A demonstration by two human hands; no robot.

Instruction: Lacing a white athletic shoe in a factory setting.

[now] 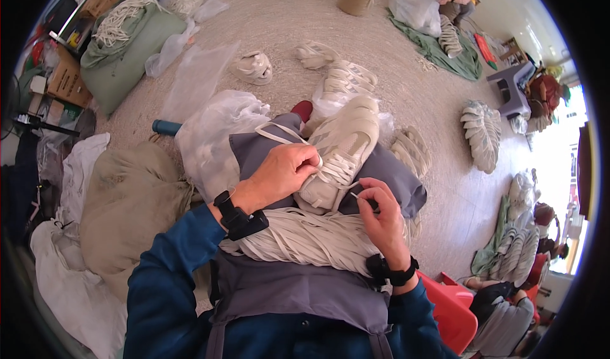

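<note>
A cream sneaker (349, 130) rests across my lap on a grey apron (298, 289), its laced part toward me. My left hand (283, 175) is closed in a pinch on a flat cream shoelace (273, 133) at the left edge of the lacing; a loop of it trails up and left. On the other side, my right hand (383, 216) pinches the lace's tip between thumb and finger, just right of the shoe's opening. A thick bundle of loose cream laces (305, 235) lies across my lap beneath both wrists.
Several similar shoes (349, 79) lie on the floor ahead, and a row of shoes (481, 135) stands to the right. Plastic bags (219, 136) and a tan sack (133, 200) are at left. A red stool (448, 308) is at lower right. Other people sit working along the right side.
</note>
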